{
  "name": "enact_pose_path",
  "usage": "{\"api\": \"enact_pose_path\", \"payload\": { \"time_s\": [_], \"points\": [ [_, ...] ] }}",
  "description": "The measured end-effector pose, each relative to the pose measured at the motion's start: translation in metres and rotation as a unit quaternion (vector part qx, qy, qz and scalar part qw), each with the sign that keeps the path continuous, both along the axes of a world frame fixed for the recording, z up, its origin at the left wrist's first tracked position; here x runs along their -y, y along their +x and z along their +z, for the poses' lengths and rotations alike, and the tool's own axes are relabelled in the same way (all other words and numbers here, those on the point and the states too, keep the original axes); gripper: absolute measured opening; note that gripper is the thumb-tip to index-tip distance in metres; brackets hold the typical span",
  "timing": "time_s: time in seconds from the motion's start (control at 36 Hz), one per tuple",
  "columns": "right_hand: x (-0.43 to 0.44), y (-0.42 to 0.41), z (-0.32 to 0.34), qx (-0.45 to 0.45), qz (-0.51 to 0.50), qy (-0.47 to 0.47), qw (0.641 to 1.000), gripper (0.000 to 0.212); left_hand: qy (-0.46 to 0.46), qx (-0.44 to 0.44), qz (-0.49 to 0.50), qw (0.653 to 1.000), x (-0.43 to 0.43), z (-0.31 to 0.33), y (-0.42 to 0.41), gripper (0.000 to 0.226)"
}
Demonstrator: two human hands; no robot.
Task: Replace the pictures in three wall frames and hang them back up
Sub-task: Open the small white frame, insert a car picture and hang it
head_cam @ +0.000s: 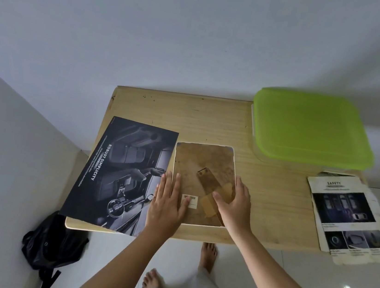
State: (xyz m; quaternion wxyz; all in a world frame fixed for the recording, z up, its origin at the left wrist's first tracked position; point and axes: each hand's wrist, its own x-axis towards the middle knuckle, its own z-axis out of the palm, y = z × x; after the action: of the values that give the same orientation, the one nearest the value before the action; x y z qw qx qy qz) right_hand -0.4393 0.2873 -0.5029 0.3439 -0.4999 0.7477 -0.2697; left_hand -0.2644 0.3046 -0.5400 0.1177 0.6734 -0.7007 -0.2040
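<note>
Frame (202, 167) face-down on table (187, 117), near front edge, brown backing up, long axis pointing away from body. Left hand (168, 201) flat on left edge, right hand (234, 203) flat over lower right corner and stand (208, 182). Fingers straight, gripping nothing. Both equally near. Dark brochure (120, 173) just left. Backing clips possibly under palms; not discernible.

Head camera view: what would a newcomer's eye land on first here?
The bright green lid at the far right of the table stands out most. In the middle, the left hand and right hand lie flat on a face-down picture frame. A dark car brochure lies to its left.
</note>
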Motion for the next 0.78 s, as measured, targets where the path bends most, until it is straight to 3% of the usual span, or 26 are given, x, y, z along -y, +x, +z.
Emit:
{"api": "enact_pose_path", "payload": {
  "time_s": [0.17, 0.31, 0.58, 0.67, 0.78],
  "points": [
    [0.01, -0.019, -0.015, 0.056, -0.024, 0.033, 0.998, 0.078, -0.011, 0.0, 0.008, 1.0, -0.001, -0.002, -0.001, 0.073],
    [0.006, -0.019, -0.005, 0.172, -0.019, -0.013, 0.985, 0.046, -0.008, -0.006, 0.009, 1.0, -0.001, -0.001, -0.001, 0.075],
    [0.011, -0.02, 0.011, 0.236, -0.055, -0.064, 0.968, 0.044, 0.025, -0.007, -0.011, 1.0, 0.002, 0.017, 0.003, 0.083],
    [0.014, -0.014, 0.025, 0.258, -0.053, -0.092, 0.96, 0.044, 0.015, 0.0, -0.013, 1.0, 0.006, 0.027, 0.002, 0.075],
    [0.016, -0.007, 0.05, 0.237, -0.006, -0.139, 0.962, 0.043, -0.01, -0.144, 0.007, 0.99, 0.028, 0.066, -0.012, 0.058]
  ]
}}
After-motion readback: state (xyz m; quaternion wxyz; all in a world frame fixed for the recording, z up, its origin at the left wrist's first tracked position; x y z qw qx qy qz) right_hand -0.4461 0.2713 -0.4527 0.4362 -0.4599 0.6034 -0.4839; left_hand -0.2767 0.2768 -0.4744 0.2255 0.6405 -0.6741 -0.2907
